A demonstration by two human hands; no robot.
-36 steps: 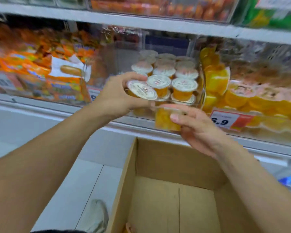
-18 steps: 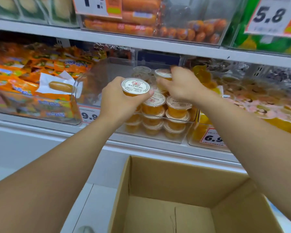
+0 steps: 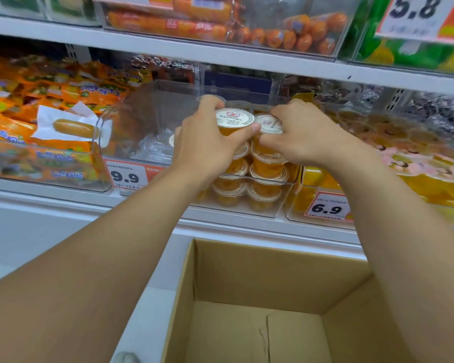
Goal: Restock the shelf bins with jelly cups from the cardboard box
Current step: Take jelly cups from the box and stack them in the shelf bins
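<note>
Above the bin (image 3: 262, 205) of stacked jelly cups, both hands meet at the top of the stack. Left hand (image 3: 207, 142) grips a cup (image 3: 234, 119) by its sides, its white lid up. Right hand (image 3: 304, 137) curls round a second cup (image 3: 269, 124) just beside the first. Below the bin stands the cardboard box (image 3: 247, 271), open, its floor bare.

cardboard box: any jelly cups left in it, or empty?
Empty as far as visible: the cardboard box shows only bare floor and walls. Its near end is cut off by the frame, so cannot tell there.
</note>
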